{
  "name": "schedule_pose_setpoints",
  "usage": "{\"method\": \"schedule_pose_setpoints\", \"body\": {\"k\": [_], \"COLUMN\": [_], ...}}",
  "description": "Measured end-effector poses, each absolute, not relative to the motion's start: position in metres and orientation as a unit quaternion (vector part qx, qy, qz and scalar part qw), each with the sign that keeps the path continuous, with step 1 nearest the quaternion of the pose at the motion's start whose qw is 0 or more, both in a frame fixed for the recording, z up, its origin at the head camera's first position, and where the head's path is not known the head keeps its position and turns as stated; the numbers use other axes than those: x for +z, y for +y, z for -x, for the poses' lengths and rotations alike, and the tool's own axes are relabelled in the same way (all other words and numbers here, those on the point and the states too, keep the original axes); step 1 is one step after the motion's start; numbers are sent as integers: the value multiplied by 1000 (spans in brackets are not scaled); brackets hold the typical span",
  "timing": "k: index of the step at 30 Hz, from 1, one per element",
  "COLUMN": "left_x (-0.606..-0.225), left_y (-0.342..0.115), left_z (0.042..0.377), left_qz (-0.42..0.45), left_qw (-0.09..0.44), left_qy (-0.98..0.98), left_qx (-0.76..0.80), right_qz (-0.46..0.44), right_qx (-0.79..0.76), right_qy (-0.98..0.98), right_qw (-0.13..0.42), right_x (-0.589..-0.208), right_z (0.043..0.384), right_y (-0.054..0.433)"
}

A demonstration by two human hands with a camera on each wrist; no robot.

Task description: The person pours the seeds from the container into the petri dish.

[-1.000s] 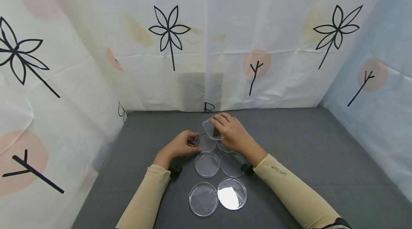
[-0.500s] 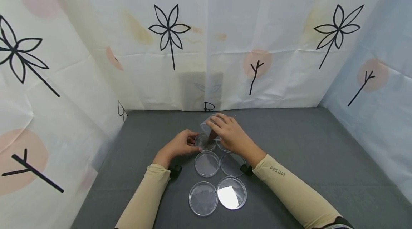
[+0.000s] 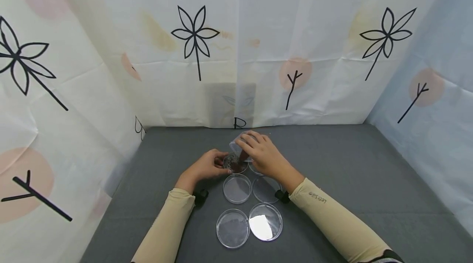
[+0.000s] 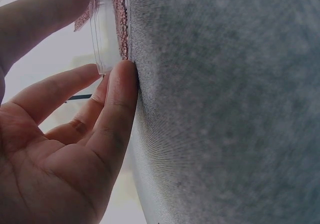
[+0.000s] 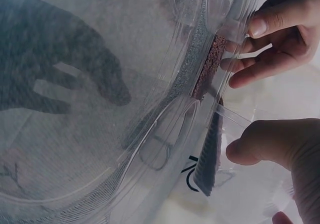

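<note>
**Granules go into the far-left dish, with the tilted container close above it**

I'm following this from a distance, and I read the step in hand as a pour. The right hand [image 3: 264,154] has its grip clamped on a clear container [image 3: 235,145], tipped over toward the far-left dish [image 3: 240,172]. Brown granules [image 3: 238,167] cover part of the dish floor, and more lie against the container's lower wall. In the right wrist view the container's lip sits just above the dish; the falling stream is blurred there, so I can't say whether it touches the rim.

The left hand [image 3: 207,168] grips the same dish by its left side, thumb near and fingers far, which I take as steadying it on the grey table [image 3: 332,152].

The far-right dish [image 3: 254,168] is mostly hidden under the right hand. Nearer, the middle-left dish [image 3: 237,188], middle-right dish [image 3: 265,189], near-left dish [image 3: 233,228] and near-right dish [image 3: 265,221] show no granules.

For the next move, I'd want the left grip kept firm and the tilt eased back once the dish has enough. Tipping further too fast could heap the granules or spill them over the rim.
</note>
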State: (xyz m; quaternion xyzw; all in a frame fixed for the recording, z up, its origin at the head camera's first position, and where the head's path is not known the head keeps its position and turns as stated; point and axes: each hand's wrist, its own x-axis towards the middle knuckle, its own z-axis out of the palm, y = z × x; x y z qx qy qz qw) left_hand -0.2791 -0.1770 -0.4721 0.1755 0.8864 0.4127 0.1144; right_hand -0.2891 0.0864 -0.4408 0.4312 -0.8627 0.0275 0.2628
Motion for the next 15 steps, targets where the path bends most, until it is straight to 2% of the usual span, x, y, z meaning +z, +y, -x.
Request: {"method": "schedule_pose_setpoints", "body": {"k": [7,15], "left_x": [-474,-473], "left_y": [-177,-177], "left_z": [278,277], "left_qz": [-179,-184], "left_qw": [113,109], "left_qy": [884,881], "left_qx": [417,423], "right_qz": [-368,-233], "right_qx": [126,399], "right_qy": [-888,-877], "right_qw": [244,132], "right_x": [-446,-440], "right_z": [295,298], "right_y": [100,149]}}
